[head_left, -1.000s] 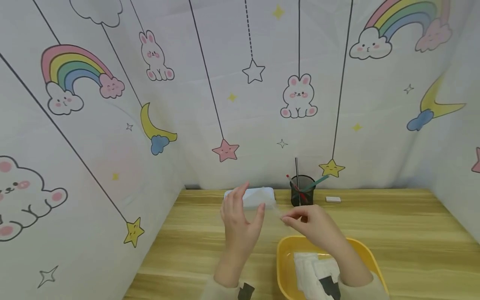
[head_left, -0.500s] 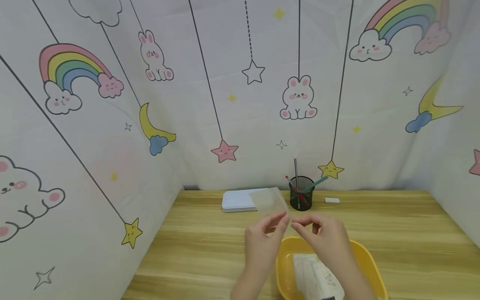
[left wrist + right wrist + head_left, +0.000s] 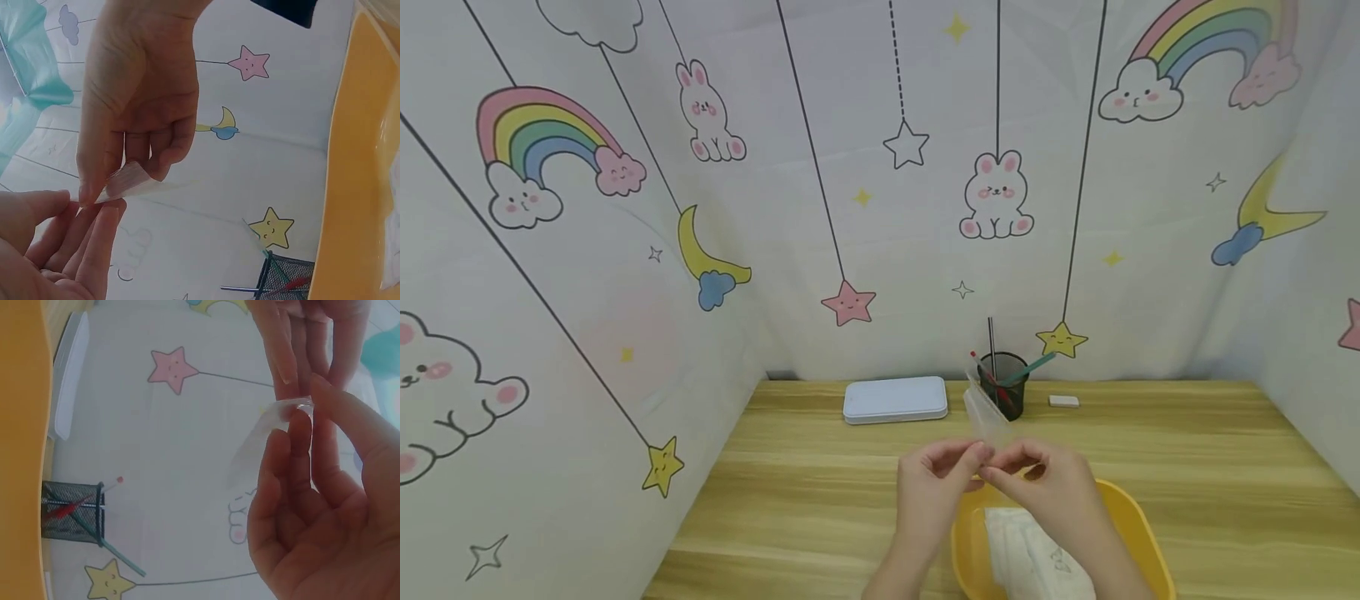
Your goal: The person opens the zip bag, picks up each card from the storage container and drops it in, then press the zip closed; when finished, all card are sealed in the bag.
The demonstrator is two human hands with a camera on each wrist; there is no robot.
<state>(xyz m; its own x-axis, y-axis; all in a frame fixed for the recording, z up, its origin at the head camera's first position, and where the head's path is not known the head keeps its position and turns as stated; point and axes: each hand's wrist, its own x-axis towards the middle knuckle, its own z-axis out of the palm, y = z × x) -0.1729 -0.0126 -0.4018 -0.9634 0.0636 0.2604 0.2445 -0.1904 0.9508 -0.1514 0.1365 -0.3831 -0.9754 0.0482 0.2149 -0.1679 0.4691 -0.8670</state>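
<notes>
Both hands meet above the near edge of the yellow basket (image 3: 1131, 500), with a small, thin, translucent plastic bag (image 3: 988, 414) between their fingertips. My left hand (image 3: 928, 487) pinches the bag's lower edge between thumb and fingers. Right beside it, my right hand (image 3: 1051, 483) pinches the same edge with thumb and forefinger. The film stands up from the fingertips and leans away, seen nearly edge-on in the head view. In the right wrist view the plastic (image 3: 259, 434) curves down over the fingers, and in the left wrist view its glossy fold (image 3: 131, 178) shows at the fingertips.
Inside the basket lie several white folded packets (image 3: 1026, 550), partly hidden by the right forearm. At the back of the wooden table (image 3: 790, 467) are a flat white case (image 3: 895, 400), a black mesh pen cup (image 3: 1013, 404) with pens, and a white eraser (image 3: 1063, 402).
The left hand came in from the left, open at first, and took hold of the bag beside the right hand. The film turned from lying broadside over the white case to nearly edge-on before the cup.
</notes>
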